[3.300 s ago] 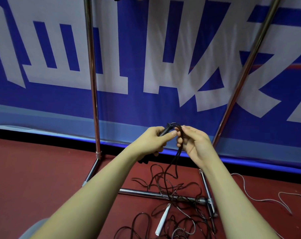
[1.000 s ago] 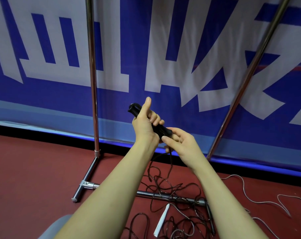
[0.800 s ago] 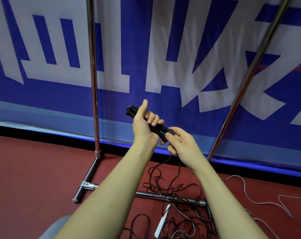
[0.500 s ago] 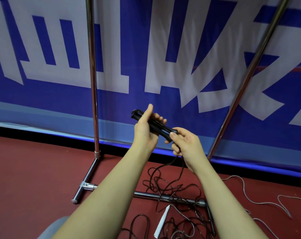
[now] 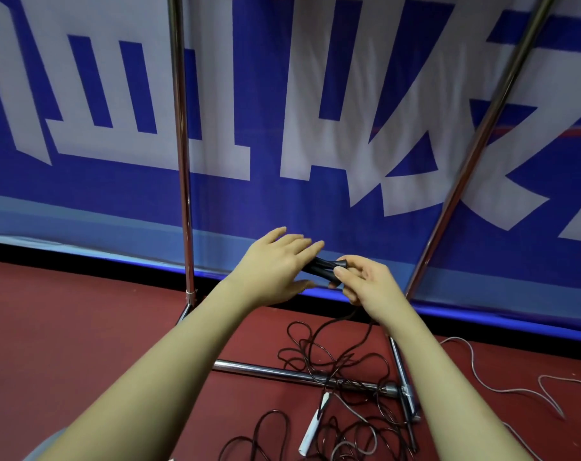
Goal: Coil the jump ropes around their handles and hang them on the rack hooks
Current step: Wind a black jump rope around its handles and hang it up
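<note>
Red floor, blue banner [image 5: 83, 201] behind rack [image 5: 181, 161]. Black handles [image 5: 320, 269] at centre, long axis 10-to-4. Right hand [image 5: 362, 284] pinches the 4 o'clock end; left hand [image 5: 277, 267] flat-fingered over the 10 end. Cord [image 5: 329, 354] drops to 6, uncoiled; winding looks like the right hand's job.

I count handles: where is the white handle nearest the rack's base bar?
In the head view, lower centre-right: the white handle lies on the red floor among tangled rope, just before the base bar.
</note>
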